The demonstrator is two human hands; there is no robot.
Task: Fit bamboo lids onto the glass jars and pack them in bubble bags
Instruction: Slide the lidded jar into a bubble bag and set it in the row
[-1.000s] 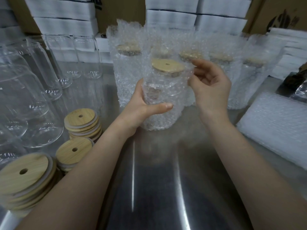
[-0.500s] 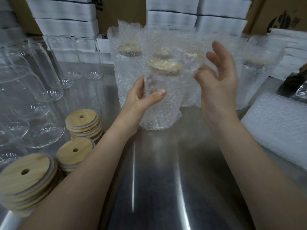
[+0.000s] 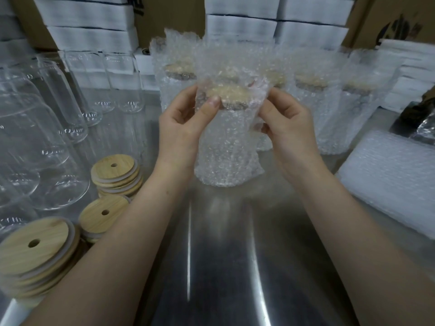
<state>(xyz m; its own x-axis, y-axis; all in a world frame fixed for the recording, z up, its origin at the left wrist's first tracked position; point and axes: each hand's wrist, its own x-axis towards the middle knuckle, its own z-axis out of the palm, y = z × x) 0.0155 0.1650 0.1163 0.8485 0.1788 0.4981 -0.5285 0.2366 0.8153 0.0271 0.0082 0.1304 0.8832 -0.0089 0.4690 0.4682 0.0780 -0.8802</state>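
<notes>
Upright on table (image 3: 223,255), inside bag (image 3: 226,128): jar (image 3: 227,165), capped with lid (image 3: 229,94). Bag base down on the steel. Bag mouth open, standing loose above lid.

Left of jar: left hand (image 3: 186,123), thumb pressed on bag film over lid edge, fingers curled round behind. Right of jar: right hand (image 3: 289,128), fingers curled, pinching bag film just beside lid. Hands apart, jar between them, both clamped on bag at lid level.

Behind jar and off to its right: row of packed jars (image 3: 310,102), upright, lids dim through the film. Behind jar to its left: empty jars (image 3: 122,83), upright, no lids; further ones left of those, blurred. Left of jar, nearer camera: three lid stacks (image 3: 115,175), a hole in each top lid. Right of jar, near table edge: pile of flat bags (image 3: 390,175). Far behind jar: white boxes (image 3: 240,27), stacked, brown cartons among them.
</notes>
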